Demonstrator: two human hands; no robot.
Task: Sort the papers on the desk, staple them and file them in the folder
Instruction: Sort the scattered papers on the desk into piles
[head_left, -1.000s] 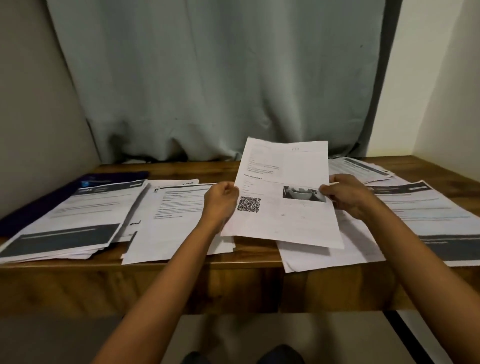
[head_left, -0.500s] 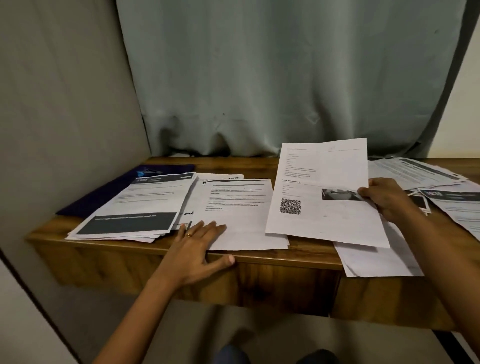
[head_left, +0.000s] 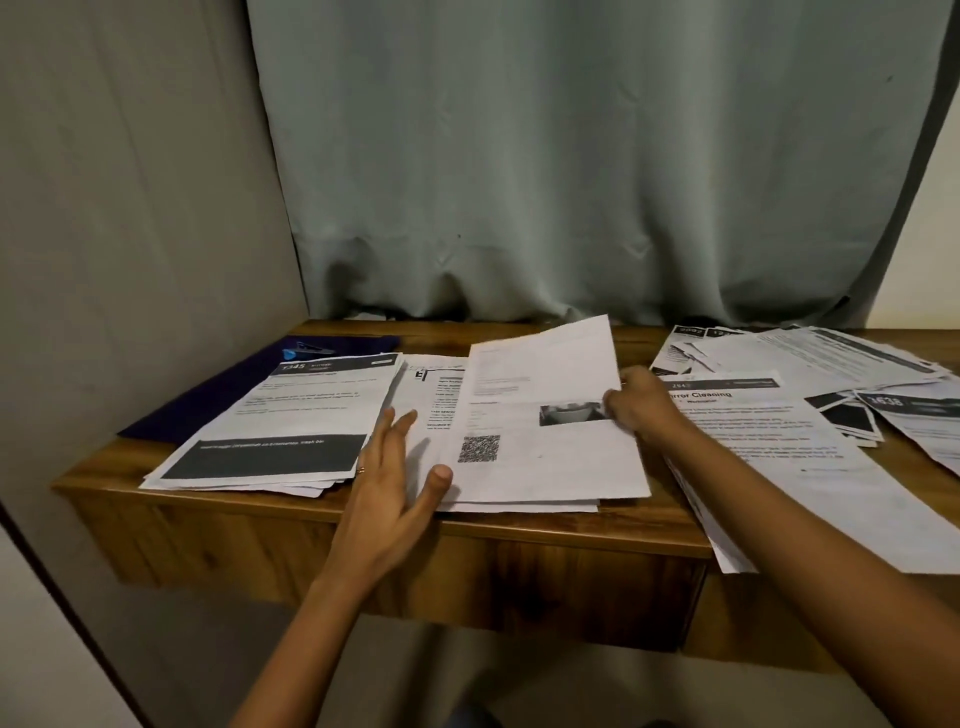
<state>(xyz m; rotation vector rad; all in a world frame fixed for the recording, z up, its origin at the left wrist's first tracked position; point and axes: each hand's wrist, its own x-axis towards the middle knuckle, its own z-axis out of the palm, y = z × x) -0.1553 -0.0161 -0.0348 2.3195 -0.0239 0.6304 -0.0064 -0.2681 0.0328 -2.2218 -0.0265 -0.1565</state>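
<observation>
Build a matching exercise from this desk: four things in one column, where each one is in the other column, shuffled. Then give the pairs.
Things
1. folder
2. stapler
3. QR-code sheet
4. Mirror Cleaning sheet

Places
A. pinched at its edge by the right hand
B. flat on the desk, to the right of the right hand
C. far left, partly under a paper stack
D. lying on top of the folder

Pairs: 1-C, 2-D, 3-A, 4-B
</observation>
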